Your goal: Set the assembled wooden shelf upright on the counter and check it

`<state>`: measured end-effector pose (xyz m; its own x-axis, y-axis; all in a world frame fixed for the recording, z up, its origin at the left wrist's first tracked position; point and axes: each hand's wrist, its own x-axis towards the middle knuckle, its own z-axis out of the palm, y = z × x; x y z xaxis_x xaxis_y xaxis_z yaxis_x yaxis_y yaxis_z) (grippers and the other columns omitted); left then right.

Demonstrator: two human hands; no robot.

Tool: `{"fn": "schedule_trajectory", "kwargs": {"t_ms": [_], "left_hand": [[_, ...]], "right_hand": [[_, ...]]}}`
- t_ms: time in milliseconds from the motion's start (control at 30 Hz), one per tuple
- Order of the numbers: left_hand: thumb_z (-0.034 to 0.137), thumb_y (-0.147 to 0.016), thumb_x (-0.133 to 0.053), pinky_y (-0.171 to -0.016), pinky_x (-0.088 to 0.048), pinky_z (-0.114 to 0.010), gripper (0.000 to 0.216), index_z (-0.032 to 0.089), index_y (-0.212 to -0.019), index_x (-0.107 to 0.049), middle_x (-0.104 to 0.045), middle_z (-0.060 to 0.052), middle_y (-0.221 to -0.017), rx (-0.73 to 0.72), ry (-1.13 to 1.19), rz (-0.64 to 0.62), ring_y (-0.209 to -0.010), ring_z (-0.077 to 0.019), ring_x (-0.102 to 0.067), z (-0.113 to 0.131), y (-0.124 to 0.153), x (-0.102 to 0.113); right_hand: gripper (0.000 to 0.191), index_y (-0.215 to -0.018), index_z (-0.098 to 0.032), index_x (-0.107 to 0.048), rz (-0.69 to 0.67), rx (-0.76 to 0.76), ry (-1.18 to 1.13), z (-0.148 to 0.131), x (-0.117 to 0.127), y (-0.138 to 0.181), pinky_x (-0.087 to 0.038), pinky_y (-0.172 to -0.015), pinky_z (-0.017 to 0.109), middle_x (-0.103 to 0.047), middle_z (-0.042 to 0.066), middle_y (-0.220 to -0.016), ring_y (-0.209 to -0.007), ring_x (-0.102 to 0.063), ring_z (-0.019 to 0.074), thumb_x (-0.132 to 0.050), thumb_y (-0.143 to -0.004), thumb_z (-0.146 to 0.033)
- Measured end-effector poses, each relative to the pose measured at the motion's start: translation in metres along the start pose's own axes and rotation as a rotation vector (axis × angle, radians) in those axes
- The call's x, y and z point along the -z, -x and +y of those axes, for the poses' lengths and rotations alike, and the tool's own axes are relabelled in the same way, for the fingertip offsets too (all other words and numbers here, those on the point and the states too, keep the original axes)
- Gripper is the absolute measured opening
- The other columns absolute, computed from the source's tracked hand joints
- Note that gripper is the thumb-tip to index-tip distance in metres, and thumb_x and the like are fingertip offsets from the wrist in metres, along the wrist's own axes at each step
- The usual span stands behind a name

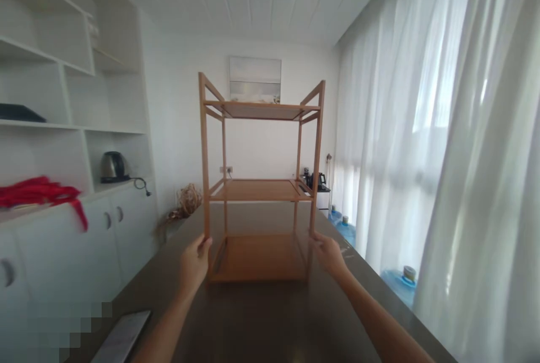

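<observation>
A wooden three-tier shelf rack [261, 189] stands upright on the dark table [257, 323], straight in front of me. My left hand [196, 264] is closed around its front left post, low down between the middle and bottom boards. At about the same height, my right hand [329, 253] grips the front right post, its fingers partly hidden behind the wood. All three boards of the rack are bare. Near my left forearm a flat tablet or phone [122, 336] lies on the table.
White shelving [73, 126] lines the left wall, with a kettle [113, 167] and red fabric [40, 191] on it. Dried twigs [189, 201] are beyond the table's left edge. Large blue water bottles [399, 284] stand along the white curtains [379, 126] on the right.
</observation>
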<state>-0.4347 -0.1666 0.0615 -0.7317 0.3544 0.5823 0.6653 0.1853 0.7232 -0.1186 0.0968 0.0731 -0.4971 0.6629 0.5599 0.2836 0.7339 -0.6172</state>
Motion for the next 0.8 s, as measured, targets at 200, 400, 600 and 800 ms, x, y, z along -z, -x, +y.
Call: {"fn": "schedule_trajectory", "kwargs": {"t_ms": [200, 400, 600, 800], "left_hand": [[0.052, -0.086, -0.049, -0.1, -0.052, -0.046, 0.049, 0.017, -0.11, -0.073, -0.073, -0.018, -0.116, 0.016, -0.019, 0.044, -0.113, -0.0328, -0.067, 0.005, 0.001, 0.0], [0.051, -0.087, -0.05, -0.098, -0.052, -0.047, 0.047, 0.016, -0.109, -0.072, -0.074, -0.017, -0.112, 0.028, -0.022, 0.003, -0.111, -0.0335, -0.068, -0.001, 0.011, 0.002], [0.048, -0.089, -0.051, -0.093, -0.053, -0.044, 0.041, 0.017, -0.112, -0.068, -0.074, -0.015, -0.11, 0.05, 0.007, -0.034, -0.105, -0.0304, -0.07, -0.017, 0.034, -0.003], [0.047, -0.092, -0.05, -0.092, -0.053, -0.041, 0.037, 0.02, -0.11, -0.068, -0.074, -0.013, -0.109, 0.08, 0.021, -0.025, -0.105, -0.0282, -0.069, -0.03, 0.055, -0.014]], "right_hand": [[0.05, -0.122, -0.022, -0.071, -0.017, -0.007, -0.003, -0.001, 0.002, 0.002, -0.05, -0.061, 0.036, -0.078, 0.007, -0.094, -0.053, -0.063, 0.022, -0.05, -0.09, -0.054], [0.045, -0.112, -0.02, -0.072, -0.01, -0.045, 0.016, -0.004, 0.004, 0.009, -0.051, -0.061, 0.038, -0.077, 0.011, -0.104, -0.057, -0.065, 0.0219, -0.053, -0.087, -0.053], [0.052, -0.123, -0.015, -0.066, -0.051, -0.118, -0.014, 0.016, -0.003, 0.028, -0.051, -0.064, 0.036, -0.078, 0.01, -0.098, -0.064, -0.067, 0.0215, -0.057, -0.083, -0.047], [0.057, -0.122, -0.017, -0.068, -0.11, -0.116, 0.026, 0.032, -0.007, 0.043, -0.051, -0.065, 0.037, -0.077, 0.011, -0.101, -0.067, -0.066, 0.023, -0.056, -0.086, -0.058]]}}
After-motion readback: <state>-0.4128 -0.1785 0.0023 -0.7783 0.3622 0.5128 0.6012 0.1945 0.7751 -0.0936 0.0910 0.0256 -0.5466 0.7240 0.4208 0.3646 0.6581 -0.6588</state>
